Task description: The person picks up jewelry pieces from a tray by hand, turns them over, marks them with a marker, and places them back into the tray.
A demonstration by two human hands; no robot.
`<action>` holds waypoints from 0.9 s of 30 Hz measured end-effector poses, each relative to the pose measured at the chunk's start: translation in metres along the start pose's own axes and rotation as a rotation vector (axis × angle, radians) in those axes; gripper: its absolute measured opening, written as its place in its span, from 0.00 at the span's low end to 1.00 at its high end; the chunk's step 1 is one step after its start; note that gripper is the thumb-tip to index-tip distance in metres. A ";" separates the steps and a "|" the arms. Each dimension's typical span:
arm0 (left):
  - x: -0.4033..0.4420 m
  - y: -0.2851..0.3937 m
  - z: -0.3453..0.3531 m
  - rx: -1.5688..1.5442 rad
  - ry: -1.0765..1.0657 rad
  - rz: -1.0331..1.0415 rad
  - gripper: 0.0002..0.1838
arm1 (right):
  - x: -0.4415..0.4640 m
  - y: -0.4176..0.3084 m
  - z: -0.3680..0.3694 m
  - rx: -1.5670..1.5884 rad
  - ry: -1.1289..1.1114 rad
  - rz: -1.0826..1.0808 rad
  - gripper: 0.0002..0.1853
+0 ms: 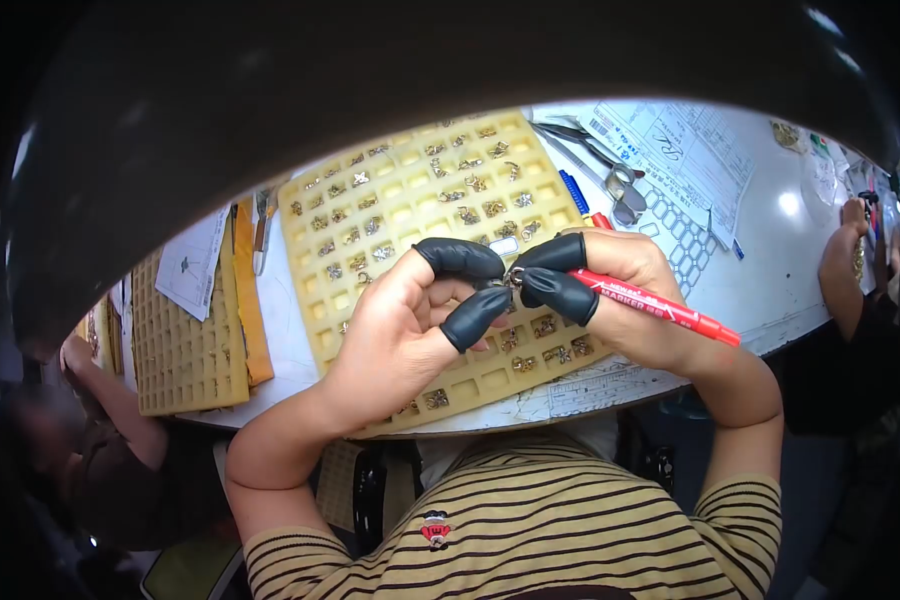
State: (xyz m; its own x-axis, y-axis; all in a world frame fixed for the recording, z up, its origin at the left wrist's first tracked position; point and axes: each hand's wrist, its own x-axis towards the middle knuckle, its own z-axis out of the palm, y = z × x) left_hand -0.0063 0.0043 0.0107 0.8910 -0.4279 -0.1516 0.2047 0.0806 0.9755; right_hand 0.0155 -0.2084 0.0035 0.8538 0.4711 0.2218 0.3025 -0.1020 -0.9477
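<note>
Over the pale yellow tray (440, 205), both hands meet at a small metal jewelry piece (514, 279), perhaps a ring; the fingertips hide most of it. My left hand (400, 315) has black finger cots on thumb and index finger, which close at the piece's left side. Black cots also cover the thumb and index finger of my right hand (635, 285), pinched on the piece from the right. A red marker (660, 306) lies tucked in that same hand, its back end pointing toward the right wrist. Many small metal jewelry pieces sit in the tray's square pockets.
At left lie a second yellow tray (185, 355), a paper slip (192, 262) and tweezers (263, 232). Beyond the main tray are a blue pen (574, 190), dark-lensed glasses (626, 194) and printed sheets (675, 150). Other people's arms (843, 265) show at both sides.
</note>
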 end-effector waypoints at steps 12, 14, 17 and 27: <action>0.002 -0.009 0.000 0.257 0.057 0.255 0.18 | 0.003 -0.007 -0.007 0.256 -0.119 0.325 0.11; 0.002 -0.009 0.000 0.282 0.057 0.285 0.18 | 0.003 -0.007 -0.007 0.247 -0.123 0.326 0.11; 0.001 -0.008 0.001 0.260 0.069 0.265 0.18 | 0.002 -0.006 -0.005 0.278 -0.108 0.328 0.11; -0.002 -0.003 0.003 0.180 0.050 0.170 0.18 | 0.004 -0.011 -0.008 0.285 -0.141 0.300 0.10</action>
State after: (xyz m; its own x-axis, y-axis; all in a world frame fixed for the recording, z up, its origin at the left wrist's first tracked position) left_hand -0.0103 0.0027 0.0082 0.9263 -0.3766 0.0142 -0.0218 -0.0161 0.9996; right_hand 0.0188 -0.2126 0.0166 0.8138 0.5745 -0.0882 -0.0964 -0.0163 -0.9952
